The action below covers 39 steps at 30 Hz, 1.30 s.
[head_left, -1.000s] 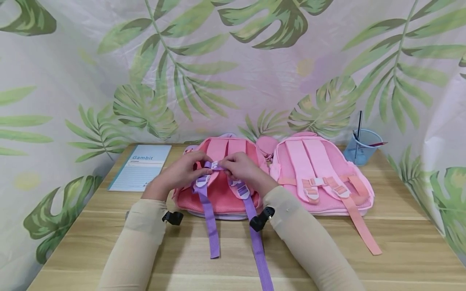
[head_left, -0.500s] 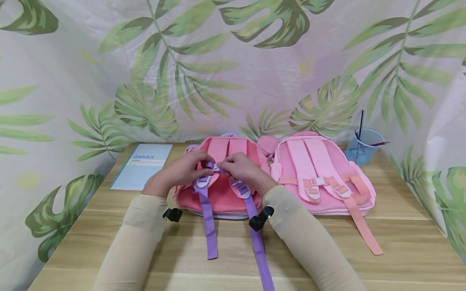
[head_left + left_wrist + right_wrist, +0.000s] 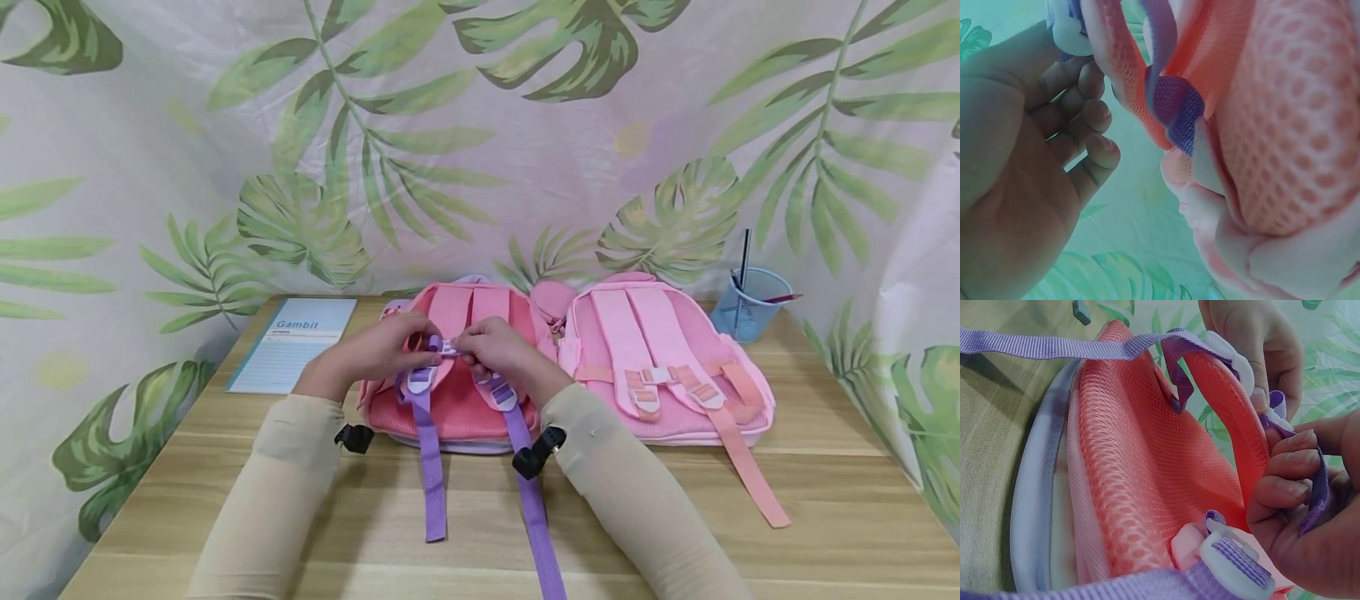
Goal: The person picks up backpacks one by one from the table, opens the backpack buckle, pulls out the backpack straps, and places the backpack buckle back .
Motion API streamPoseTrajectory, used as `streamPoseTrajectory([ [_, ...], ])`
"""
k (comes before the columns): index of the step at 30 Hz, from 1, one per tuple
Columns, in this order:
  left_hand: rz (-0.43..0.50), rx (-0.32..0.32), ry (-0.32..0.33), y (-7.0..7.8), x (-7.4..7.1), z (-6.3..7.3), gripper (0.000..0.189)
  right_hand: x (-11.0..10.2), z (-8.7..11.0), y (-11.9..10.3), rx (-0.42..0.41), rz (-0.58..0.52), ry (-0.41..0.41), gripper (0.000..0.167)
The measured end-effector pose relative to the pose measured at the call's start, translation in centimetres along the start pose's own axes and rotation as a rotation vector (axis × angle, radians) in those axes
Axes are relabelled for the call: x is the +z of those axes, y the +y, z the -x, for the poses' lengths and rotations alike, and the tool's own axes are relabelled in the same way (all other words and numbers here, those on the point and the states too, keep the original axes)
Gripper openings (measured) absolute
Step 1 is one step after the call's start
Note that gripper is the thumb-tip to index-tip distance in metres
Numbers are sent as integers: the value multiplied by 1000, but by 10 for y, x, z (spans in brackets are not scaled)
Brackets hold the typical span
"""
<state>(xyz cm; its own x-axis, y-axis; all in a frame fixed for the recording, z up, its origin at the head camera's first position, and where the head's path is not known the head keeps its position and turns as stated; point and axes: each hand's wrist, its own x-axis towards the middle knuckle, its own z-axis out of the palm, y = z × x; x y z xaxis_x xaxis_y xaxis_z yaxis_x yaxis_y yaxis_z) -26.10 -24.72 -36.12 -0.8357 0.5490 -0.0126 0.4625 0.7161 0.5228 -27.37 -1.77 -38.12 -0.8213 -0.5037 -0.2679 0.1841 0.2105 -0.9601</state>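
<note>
A coral-pink backpack (image 3: 480, 417) with purple straps lies with its shoulder straps up. Both hands meet over its upper middle at a small white chest-strap buckle (image 3: 448, 347) on purple webbing. My left hand (image 3: 378, 350) pinches the buckle's left side between thumb and fingers; in the left wrist view its other fingers (image 3: 1094, 115) curl loosely. My right hand (image 3: 498, 348) pinches the right side, and in the right wrist view purple webbing (image 3: 1319, 494) runs through its curled fingers. White strap adjusters (image 3: 422, 380) sit just below the hands. Fingers partly hide the buckle.
A lighter pink backpack (image 3: 600, 400) lies to the right, its orange strap (image 3: 742, 467) trailing over the wooden table (image 3: 390, 575). A notebook (image 3: 292, 346) lies at the left. At the back right stands a blue pen cup (image 3: 742, 321). Two purple strap ends (image 3: 433, 492) hang toward me.
Both hands keep their hold and have shifted the buckle slightly down in the head view. The left purple strap end has drifted a little left and nearer.
</note>
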Motion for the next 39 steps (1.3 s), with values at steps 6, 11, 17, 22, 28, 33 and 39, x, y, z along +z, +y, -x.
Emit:
streamPoseTrajectory([
  [6,57,-33,-43,1,-1,-3,27,-1,0,0,23,-25,20,21],
  [11,98,-29,-40,-2,3,-3,26,-2,3,-3,34,-60,35,22],
  [17,92,-17,-19,-7,10,-1,19,-2,6,-6,16,-71,37,22],
  [22,102,-31,-24,-9,14,0,18,-2,7,-7,0,-78,49,22],
  [28,117,-26,-1,-11,16,3,18,-3,7,-6,-5,-83,42,21],
  [33,131,-37,11,-11,16,6,19,-3,8,-7,-10,-16,49,23],
  [39,179,-22,83,-10,12,10,33,-3,9,-7,-33,30,44,23],
])
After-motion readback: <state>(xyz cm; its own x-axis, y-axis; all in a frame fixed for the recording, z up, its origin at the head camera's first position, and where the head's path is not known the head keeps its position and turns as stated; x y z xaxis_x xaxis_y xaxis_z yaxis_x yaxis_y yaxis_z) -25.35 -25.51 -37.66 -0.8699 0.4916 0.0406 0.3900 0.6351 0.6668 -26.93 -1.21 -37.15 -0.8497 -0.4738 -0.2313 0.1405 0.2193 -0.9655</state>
